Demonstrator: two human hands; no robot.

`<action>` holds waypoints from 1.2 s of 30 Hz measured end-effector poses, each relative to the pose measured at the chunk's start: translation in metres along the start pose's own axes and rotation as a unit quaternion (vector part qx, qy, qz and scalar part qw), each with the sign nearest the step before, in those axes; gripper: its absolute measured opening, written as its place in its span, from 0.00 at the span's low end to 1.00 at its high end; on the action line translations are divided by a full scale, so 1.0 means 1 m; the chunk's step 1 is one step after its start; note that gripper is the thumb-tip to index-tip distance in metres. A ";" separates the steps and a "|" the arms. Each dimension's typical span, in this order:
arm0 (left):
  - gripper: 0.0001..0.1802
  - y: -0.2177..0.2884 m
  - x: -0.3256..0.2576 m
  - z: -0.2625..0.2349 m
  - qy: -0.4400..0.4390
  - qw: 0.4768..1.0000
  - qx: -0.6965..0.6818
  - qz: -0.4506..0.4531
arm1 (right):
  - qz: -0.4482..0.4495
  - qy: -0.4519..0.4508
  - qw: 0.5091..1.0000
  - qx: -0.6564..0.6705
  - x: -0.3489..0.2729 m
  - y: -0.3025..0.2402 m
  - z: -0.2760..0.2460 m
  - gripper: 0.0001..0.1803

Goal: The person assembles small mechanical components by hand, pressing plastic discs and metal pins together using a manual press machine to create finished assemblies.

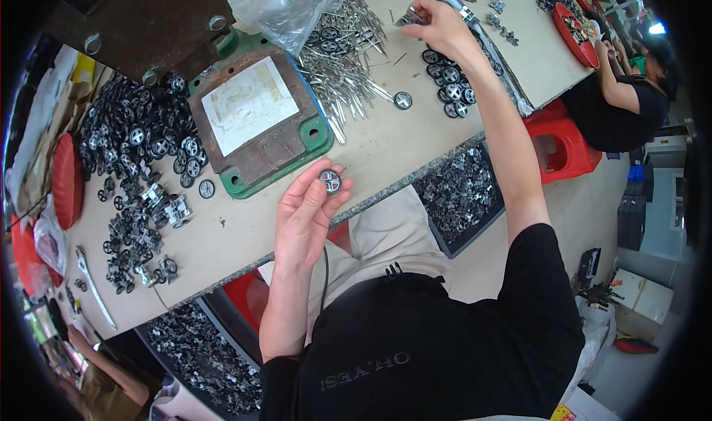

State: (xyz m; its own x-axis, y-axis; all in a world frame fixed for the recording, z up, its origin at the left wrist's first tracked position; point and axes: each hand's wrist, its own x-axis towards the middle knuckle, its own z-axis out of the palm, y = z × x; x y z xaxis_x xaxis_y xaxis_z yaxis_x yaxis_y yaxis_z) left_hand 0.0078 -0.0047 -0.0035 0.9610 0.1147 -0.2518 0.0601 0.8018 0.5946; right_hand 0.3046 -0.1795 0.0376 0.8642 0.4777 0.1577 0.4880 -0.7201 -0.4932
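My left hand [302, 217] is raised in front of the table's near edge, fingers closed on a small black toy wheel [330, 181] with silver spokes. Stretched out to the far side, my right hand [443, 29] pinches a small grey metal part [409, 19]; its exact kind is too small to make out. Just below that hand lie several black wheels [445, 76] in rows, partly next to my forearm. A loose wheel [403, 100] rests apart from them. Thin metal rods [348, 65] are heaped between the rows and the press base.
A green press base [315, 133] with a white-topped plate [251, 106] stands left of centre. Beyond it are a wheel pile [133, 120], assembled grey parts [159, 206] and a wrench [95, 286]. Trays of parts [458, 198] sit below the edge. Another person [630, 98] sits at right.
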 end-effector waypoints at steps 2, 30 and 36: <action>0.19 0.000 -0.001 -0.002 0.004 1.000 0.002 0.002 | 0.010 -0.033 0.988 0.150 -0.027 -0.020 0.000 0.17; 0.14 -0.006 -0.008 0.006 0.043 0.997 -0.003 0.066 | 0.100 -0.040 0.715 0.691 -0.165 -0.117 0.059 0.13; 0.14 -0.007 -0.008 0.006 0.051 0.997 -0.003 0.064 | 0.105 -0.038 0.672 0.732 -0.168 -0.119 0.064 0.12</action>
State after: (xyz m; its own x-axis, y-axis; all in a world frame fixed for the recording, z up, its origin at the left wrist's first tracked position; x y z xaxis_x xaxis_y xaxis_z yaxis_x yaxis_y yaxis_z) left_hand 0.0016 -0.0151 -0.0012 0.9278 0.2763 -0.2509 -0.0640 0.7800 0.6225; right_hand 0.0937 -0.1415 0.0153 0.8590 0.5080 -0.0634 -0.3348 0.4636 -0.8204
